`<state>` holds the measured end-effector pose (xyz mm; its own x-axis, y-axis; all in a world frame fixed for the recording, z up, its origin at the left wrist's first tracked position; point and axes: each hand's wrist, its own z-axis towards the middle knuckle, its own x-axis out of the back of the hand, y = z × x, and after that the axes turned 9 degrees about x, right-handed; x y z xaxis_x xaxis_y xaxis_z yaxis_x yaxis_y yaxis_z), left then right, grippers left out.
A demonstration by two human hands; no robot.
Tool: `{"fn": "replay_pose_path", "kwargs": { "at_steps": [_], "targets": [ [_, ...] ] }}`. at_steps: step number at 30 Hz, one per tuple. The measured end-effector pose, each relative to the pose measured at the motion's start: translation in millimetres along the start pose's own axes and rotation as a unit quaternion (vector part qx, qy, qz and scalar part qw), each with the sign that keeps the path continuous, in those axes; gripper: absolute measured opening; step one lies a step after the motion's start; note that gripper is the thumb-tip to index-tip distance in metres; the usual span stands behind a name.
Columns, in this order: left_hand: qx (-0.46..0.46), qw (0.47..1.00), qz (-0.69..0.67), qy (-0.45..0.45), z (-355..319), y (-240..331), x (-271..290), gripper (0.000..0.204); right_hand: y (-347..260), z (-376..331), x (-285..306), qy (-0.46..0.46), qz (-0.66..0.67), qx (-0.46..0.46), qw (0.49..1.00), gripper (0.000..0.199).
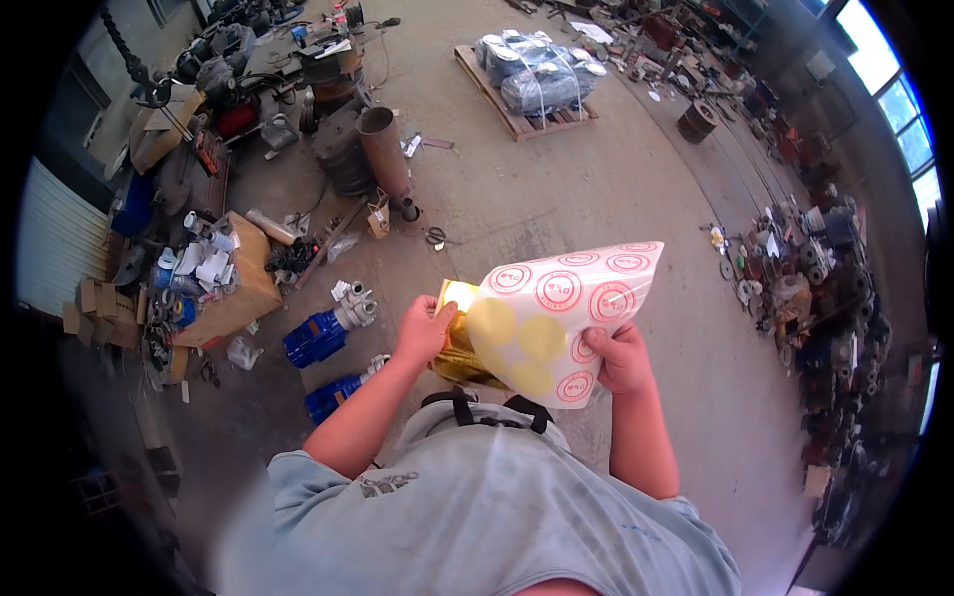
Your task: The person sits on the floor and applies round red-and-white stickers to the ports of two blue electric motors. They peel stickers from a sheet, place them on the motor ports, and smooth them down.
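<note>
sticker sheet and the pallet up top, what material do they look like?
Sticker sheet: glossy paper, probably; it curls in both hands, and the yellow backing shines where round labels are gone. Pallet: bare wood by its tan slats, carrying plastic-wrapped grey bundles.

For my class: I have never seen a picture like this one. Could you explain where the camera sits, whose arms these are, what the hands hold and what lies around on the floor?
The camera is worn on a person's head and looks down, so the rounded, bent edges come from its wide lens. The two bare forearms rising from the lower edge are that person's own. The left hand and the right hand together hold a white sheet of round red-ringed stickers; some stickers are gone, leaving plain yellow circles. Shiny gold foil shows behind the sheet by the left hand. Below is a grey concrete workshop floor. On it lie two blue motor-like units, a rusty metal pipe, a brown cardboard box and a wooden pallet of wrapped bundles.
</note>
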<state>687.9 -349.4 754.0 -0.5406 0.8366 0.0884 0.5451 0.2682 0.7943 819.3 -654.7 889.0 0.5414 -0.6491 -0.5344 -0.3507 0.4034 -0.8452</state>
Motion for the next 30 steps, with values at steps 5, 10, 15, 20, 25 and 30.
{"fn": "replay_pose_path", "kwargs": {
  "at_steps": [5, 10, 15, 20, 25, 30],
  "targets": [
    [-0.148, 0.984, -0.096, 0.033, 37, 66, -5, 0.032, -6, 91, -10, -0.055, -0.079, -0.044, 0.994, 0.045],
    [-0.090, 0.956, -0.280, 0.007, 48, 118, 9, 0.018, 22, 191, -10, -0.091, -0.130, -0.088, 0.983, 0.051],
    [-0.125, 0.926, -0.357, -0.009, 47, 135, 32, 0.039, 48, 298, -6, -0.226, -0.136, -0.150, 0.953, 0.051],
    [-0.156, 0.931, -0.308, 0.116, 31, 156, 20, 0.034, 52, 388, -22, -0.344, -0.136, -0.187, 0.910, 0.049],
    [-0.111, 0.905, -0.239, 0.333, 18, 156, 2, 0.027, 54, 445, -54, -0.464, -0.119, -0.228, 0.847, 0.047],
    [-0.196, 0.724, -0.590, 0.301, -19, 131, -19, 0.035, 80, 449, -97, -0.567, -0.102, -0.283, 0.767, 0.044]
  ]
}}
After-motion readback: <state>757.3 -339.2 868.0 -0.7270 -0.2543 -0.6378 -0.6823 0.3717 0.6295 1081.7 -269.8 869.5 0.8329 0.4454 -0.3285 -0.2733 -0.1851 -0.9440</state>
